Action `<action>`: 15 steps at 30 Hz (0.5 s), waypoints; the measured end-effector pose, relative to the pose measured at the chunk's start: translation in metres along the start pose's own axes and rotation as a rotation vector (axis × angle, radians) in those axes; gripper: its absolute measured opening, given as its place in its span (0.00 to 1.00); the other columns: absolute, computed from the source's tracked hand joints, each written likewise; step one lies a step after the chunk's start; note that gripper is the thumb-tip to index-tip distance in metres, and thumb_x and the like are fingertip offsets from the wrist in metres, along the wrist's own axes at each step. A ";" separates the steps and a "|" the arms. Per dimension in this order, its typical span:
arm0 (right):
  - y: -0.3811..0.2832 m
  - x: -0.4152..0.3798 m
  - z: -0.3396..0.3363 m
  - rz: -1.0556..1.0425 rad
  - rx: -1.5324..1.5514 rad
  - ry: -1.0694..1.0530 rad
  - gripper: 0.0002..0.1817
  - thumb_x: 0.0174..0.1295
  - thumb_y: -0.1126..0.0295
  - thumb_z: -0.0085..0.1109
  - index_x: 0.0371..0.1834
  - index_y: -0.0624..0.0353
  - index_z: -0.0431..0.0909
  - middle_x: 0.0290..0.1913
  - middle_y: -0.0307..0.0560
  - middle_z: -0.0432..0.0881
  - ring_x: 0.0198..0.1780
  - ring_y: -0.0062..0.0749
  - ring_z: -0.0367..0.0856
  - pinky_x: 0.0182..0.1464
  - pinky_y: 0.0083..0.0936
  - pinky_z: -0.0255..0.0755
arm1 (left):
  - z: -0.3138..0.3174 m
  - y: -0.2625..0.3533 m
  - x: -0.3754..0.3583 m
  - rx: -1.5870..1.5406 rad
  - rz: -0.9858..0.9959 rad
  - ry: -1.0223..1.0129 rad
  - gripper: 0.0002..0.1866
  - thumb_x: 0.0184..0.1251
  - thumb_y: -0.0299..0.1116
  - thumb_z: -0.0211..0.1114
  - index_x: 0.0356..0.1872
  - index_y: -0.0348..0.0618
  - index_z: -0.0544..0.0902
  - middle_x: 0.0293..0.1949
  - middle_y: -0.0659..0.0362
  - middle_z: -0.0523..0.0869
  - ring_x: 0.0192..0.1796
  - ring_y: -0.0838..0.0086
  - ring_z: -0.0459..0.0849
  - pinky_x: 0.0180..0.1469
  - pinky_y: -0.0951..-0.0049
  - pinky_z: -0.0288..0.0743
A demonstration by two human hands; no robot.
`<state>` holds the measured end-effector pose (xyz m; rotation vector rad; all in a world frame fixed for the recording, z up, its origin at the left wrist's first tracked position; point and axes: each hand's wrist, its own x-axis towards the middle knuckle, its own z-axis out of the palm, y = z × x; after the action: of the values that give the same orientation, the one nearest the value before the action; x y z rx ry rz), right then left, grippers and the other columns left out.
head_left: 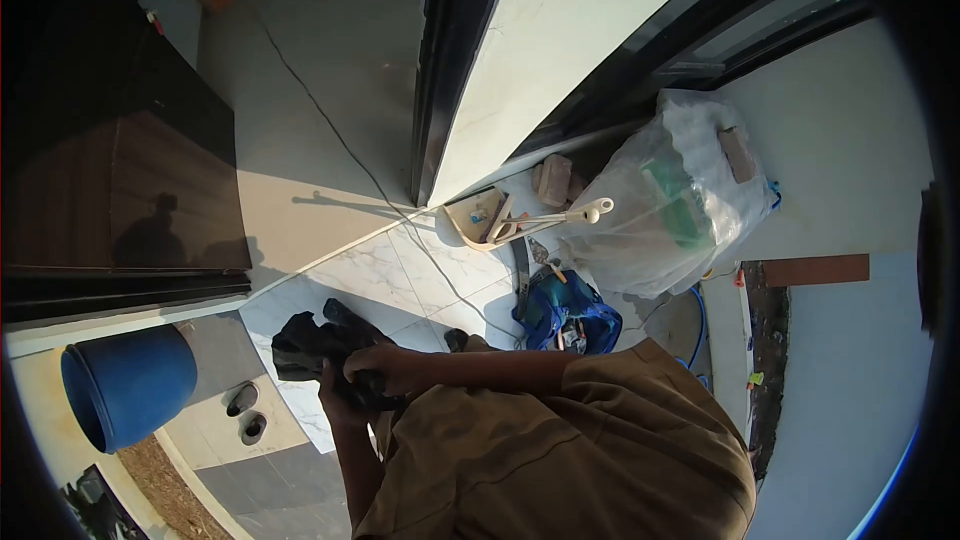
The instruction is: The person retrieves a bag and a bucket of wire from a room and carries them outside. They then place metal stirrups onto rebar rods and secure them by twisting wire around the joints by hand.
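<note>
My right hand (382, 368) is closed on a dark, crumpled black item (300, 345) that looks like a bag or cloth; its exact kind cannot be made out. Just below, my left hand (341, 402) grips the same item from the other side. Part of the black material hangs out to the left of my fingers, and shadow hides its folds. Close to my right forearm, an open blue bag (568, 312) with small things inside lies on the white tiles.
A dustpan (468, 220) with a long-handled brush stands by the doorway, near bricks (553, 180) and a large clear plastic sack (680, 190). A cable (345, 140) crosses the threshold. At left are a blue barrel (130, 380) and a pair of shoes (243, 399).
</note>
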<state>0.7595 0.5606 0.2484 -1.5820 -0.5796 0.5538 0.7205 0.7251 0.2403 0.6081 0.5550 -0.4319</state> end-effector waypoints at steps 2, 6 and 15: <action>0.012 0.054 -0.009 -0.114 0.013 0.017 0.24 0.39 0.83 0.59 0.45 0.55 0.78 0.40 0.52 0.81 0.49 0.50 0.81 0.48 0.40 0.72 | -0.025 0.046 0.037 0.130 0.021 0.007 0.27 0.79 0.52 0.44 0.61 0.40 0.76 0.52 0.52 0.83 0.53 0.65 0.83 0.56 0.62 0.79; -0.002 0.139 -0.037 -0.051 -0.034 0.035 0.20 0.59 0.75 0.63 0.56 0.56 0.78 0.50 0.51 0.82 0.54 0.45 0.81 0.55 0.35 0.72 | -0.048 0.128 0.093 0.038 -0.044 -0.107 0.24 0.77 0.44 0.44 0.62 0.36 0.73 0.56 0.49 0.80 0.56 0.61 0.82 0.57 0.60 0.78; 0.064 0.170 -0.148 0.117 0.558 0.365 0.27 0.56 0.71 0.68 0.61 0.60 0.76 0.51 0.50 0.83 0.46 0.34 0.84 0.47 0.25 0.75 | -0.020 0.272 0.221 0.061 -0.234 -0.128 0.11 0.65 0.31 0.57 0.43 0.37 0.81 0.48 0.49 0.85 0.53 0.61 0.82 0.60 0.62 0.73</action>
<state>0.9879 0.5561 0.1942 -1.1445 -0.0429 0.4479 1.0271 0.8916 0.2064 0.5715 0.4937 -0.7060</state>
